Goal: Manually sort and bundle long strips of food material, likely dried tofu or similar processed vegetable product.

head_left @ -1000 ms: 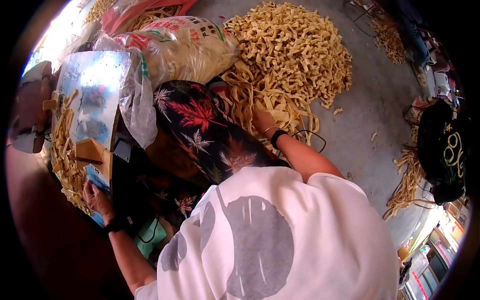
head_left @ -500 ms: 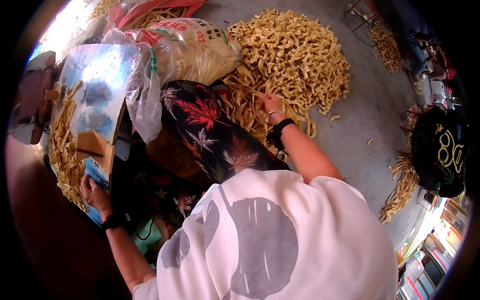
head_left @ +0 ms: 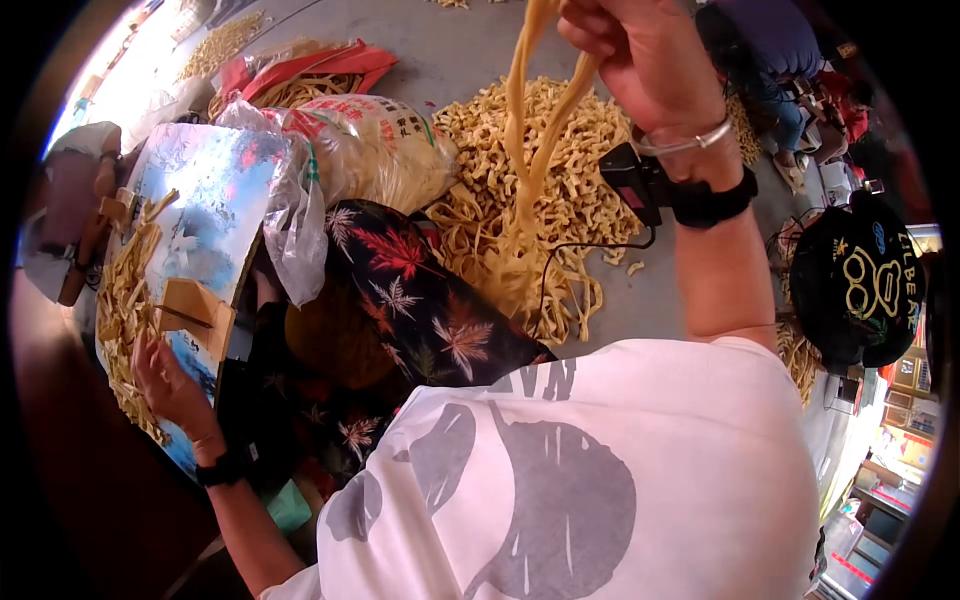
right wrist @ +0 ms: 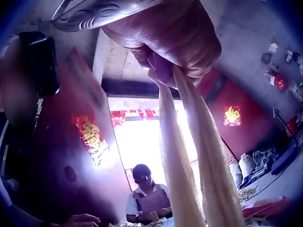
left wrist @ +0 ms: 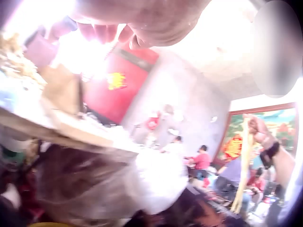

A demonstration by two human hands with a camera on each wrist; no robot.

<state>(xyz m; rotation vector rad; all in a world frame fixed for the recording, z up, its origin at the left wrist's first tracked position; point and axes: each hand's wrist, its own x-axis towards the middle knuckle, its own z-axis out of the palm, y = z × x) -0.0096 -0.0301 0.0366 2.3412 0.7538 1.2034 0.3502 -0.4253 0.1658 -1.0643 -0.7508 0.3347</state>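
My right hand point(head_left: 650, 70) is raised high over the floor and grips long pale-yellow strips point(head_left: 530, 150). They hang in a loop from the fist, and two lengths of strip point(right wrist: 208, 142) fill the middle of the right wrist view. Below, their lower ends overlap a tangle of loose strips point(head_left: 470, 230) beside a heap of short knotted pieces point(head_left: 590, 190). My left hand point(head_left: 175, 390) is at the near end of a blue-and-white board point(head_left: 205, 190), fingers loosely bent, beside a wooden block point(head_left: 190, 305) with a thin dark bar. Short pieces point(head_left: 125, 300) cover the board's left edge.
A plastic sack point(head_left: 370, 150) with red print lies between board and heap. A clear plastic bag point(head_left: 298, 235) drapes off the board's right edge. Beyond the board sits another person point(right wrist: 149, 196). A black bag point(head_left: 860, 290) stands at the right.
My right hand has risen from the tangle by the heap, drawing long strips upward. My left hand has shifted slightly up along the board; its fingers are now by the block.
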